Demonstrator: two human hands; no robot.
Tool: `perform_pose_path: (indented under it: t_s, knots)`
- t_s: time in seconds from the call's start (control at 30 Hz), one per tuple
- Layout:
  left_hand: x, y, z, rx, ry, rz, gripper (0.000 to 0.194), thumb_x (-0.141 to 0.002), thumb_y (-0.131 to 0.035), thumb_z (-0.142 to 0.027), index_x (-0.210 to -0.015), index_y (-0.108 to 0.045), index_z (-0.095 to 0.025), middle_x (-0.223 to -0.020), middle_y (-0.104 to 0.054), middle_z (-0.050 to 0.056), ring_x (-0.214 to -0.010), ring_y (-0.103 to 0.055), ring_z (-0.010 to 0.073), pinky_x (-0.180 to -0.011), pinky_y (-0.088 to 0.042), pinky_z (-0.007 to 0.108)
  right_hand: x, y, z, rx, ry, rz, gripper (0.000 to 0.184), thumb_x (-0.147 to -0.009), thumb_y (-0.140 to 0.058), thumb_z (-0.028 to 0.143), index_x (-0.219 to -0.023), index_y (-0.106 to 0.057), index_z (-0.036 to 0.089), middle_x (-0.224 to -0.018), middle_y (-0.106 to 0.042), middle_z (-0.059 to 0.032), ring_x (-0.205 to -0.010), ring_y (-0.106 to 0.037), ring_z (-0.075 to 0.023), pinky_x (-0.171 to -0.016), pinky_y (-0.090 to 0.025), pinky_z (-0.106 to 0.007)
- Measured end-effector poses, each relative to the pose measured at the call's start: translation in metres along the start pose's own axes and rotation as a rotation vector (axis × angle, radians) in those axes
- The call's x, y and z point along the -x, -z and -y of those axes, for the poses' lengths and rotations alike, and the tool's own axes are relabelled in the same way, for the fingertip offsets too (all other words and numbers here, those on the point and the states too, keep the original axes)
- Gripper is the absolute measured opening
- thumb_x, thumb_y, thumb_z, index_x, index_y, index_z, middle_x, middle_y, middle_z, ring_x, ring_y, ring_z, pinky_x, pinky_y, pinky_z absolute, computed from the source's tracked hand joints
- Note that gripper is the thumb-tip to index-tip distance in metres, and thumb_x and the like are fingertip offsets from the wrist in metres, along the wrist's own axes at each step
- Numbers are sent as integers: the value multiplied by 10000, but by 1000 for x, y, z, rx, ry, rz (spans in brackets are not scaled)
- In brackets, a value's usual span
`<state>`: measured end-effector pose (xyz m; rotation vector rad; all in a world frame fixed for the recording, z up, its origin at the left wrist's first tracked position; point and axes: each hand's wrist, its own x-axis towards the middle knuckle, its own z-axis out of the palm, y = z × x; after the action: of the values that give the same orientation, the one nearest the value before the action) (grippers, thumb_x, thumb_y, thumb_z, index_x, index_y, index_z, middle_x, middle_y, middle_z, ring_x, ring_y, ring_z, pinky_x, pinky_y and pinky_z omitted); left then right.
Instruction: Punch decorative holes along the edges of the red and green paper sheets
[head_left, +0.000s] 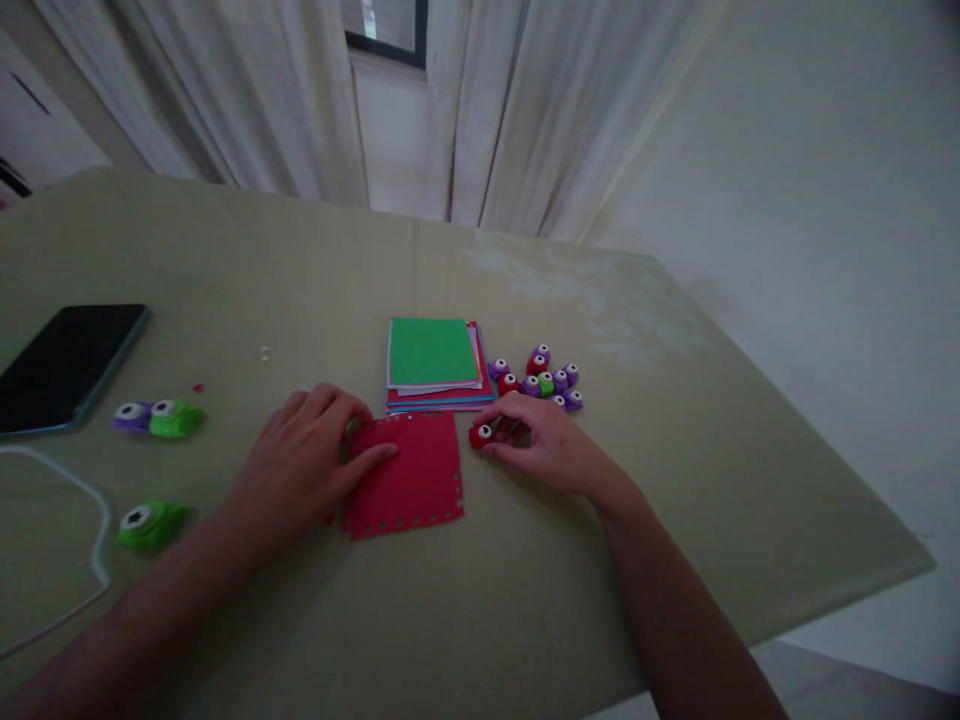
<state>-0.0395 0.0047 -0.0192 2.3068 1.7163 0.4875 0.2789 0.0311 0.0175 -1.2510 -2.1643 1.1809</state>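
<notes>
Two or so red paper sheets (409, 470), with small holes punched along their edges, lie one over another before me. My left hand (319, 440) grips their left side, thumb on top and the other fingers curled at the far left corner. Just right of the sheets, my right hand (532, 440) pinches a small red craft punch (481, 435) between thumb and fingers. Behind that hand is a cluster of small purple, red and green craft punches (545, 382). A stack of coloured paper (433, 352), green on top, sits beyond the red sheets.
At left lie a larger purple punch (133, 416), a green punch (176, 418) and another green punch (152, 525). A dark-screened tablet (67, 360) and a white cable (97, 510) are farther left. Tiny paper bits (265, 353) dot the tablecloth. Curtains and a wall stand behind.
</notes>
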Motion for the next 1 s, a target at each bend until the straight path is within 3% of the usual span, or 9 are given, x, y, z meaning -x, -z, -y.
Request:
perform_pose_path:
  t_s: [0.13,0.23,0.33,0.43,0.53,0.63,0.8,1.0]
  knots:
    - [-1,-1,0,156,53,62,368,-918,-671,-599,-926,-637,-233,-968,-686,86,-904,-639,320,-824,-512,464,0,-3,0,-10,14,19,169,-931,-764,251,-1088,-760,188,-960,-751,-43,-802,-698,-165,-766,-563,-286]
    - [-1,-1,-1,277,118,89,400,-911,-686,-570,-1117,-669,-227,-1014,-722,87,-930,-671,313,-809,-527,432,0,-5,-1,-14,18,3,166,-933,-763,244,-1090,-758,187,-959,-750,-43,-796,-693,-166,-754,-562,-290]
    - [0,0,-1,310,97,98,462,-934,-653,-531,-1285,-688,-231,-1050,-731,89,-941,-687,307,-833,-529,432,-1,-7,-1,-12,26,-7,159,-933,-766,241,-1083,-757,190,-954,-749,-39,-793,-692,-164,-745,-562,-287]
    - [0,2,-4,300,56,91,370,-1000,-539,-467,-1189,-768,-246,-1052,-726,87,-942,-690,290,-850,-520,423,-2,-8,-1,-11,21,-38,159,-924,-773,245,-1073,-751,191,-938,-752,-38,-783,-695,-166,-735,-565,-288]
    - [0,6,-10,304,50,10,371,-1015,-484,-427,-1071,-805,-249,-1042,-719,82,-940,-687,274,-850,-521,399,-3,-9,-2,-23,17,-66,172,-921,-769,247,-1078,-737,184,-923,-751,-39,-771,-696,-166,-728,-572,-291]
    - [-1,11,-14,352,120,-54,357,-1004,-510,-458,-1046,-792,-243,-1020,-752,67,-916,-699,267,-819,-523,372,-4,-11,-3,-37,20,-82,170,-916,-762,235,-1073,-723,181,-906,-745,-32,-754,-694,-159,-719,-573,-284]
    - [-3,13,-15,464,305,-52,382,-992,-562,-562,-1101,-774,-263,-944,-803,16,-773,-709,233,-679,-507,320,-5,-15,-2,-67,28,-121,172,-892,-762,220,-1043,-686,187,-917,-745,-33,-757,-698,-156,-700,-570,-271]
    - [-5,12,-16,498,317,-83,372,-979,-572,-549,-1074,-774,-251,-916,-801,13,-733,-692,218,-650,-508,303,-5,-20,-2,-30,40,-153,201,-870,-764,217,-1032,-647,193,-893,-726,-24,-720,-671,-147,-650,-546,-258]
